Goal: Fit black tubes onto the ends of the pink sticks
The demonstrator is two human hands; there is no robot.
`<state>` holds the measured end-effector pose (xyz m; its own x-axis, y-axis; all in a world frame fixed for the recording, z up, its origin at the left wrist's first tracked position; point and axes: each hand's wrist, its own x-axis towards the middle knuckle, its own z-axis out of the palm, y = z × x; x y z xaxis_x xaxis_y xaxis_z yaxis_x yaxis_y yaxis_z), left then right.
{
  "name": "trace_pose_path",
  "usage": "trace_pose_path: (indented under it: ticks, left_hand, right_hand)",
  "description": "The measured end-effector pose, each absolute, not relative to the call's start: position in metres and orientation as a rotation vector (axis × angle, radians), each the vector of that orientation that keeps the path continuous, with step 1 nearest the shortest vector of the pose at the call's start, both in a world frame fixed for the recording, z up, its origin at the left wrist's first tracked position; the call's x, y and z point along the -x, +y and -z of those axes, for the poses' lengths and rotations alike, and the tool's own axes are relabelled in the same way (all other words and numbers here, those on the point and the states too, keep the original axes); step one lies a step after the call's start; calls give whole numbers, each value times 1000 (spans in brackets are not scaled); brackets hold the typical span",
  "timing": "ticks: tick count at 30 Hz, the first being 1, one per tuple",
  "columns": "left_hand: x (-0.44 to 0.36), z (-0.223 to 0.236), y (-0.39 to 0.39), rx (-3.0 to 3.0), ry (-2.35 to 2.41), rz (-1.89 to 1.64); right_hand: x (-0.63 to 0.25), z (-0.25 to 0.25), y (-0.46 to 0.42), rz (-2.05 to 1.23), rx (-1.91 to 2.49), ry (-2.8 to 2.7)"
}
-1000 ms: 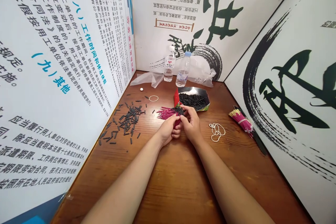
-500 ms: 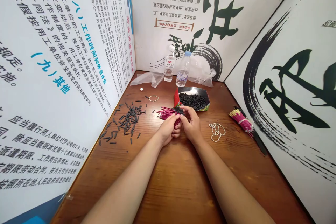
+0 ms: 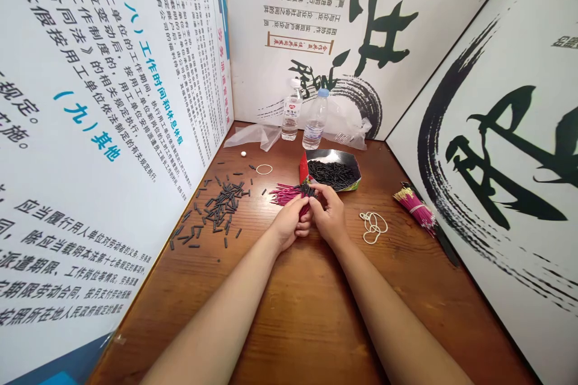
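Observation:
A bundle of thin magenta sticks [image 3: 285,194] with black sleeves on many of them is in my left hand [image 3: 290,221], whose fingers are wrapped round it. Against the black-sleeved part, my right hand [image 3: 329,213] has its thumb and forefinger closed together; what they pinch is too small to tell. Just behind the hands stands an open box [image 3: 356,180] filled with small black tubes [image 3: 332,174]. More loose black tubes [image 3: 221,207] lie scattered on the table to the left.
White rubber bands [image 3: 374,228] lie right of my hands, and one band [image 3: 264,169] lies at the back left. A tied bundle of magenta sticks with yellow ends [image 3: 418,209] rests by the right panel. Two water bottles [image 3: 314,123] and clear plastic bags [image 3: 257,134] stand behind.

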<state>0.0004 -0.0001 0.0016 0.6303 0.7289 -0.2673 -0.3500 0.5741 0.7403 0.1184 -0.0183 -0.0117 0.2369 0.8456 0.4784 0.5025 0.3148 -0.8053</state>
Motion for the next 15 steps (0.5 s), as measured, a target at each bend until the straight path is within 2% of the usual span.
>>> trace_pose_path:
  ticks: [11,15]
  left_hand:
    - [3,-9,0,-675,609,-638]
    - [2,-11,-3,-723,613,-683]
  right_hand:
    - [-121,16,-17,-427,1256,-1486]
    - [-120,12,-17,-526,1240,-1335]
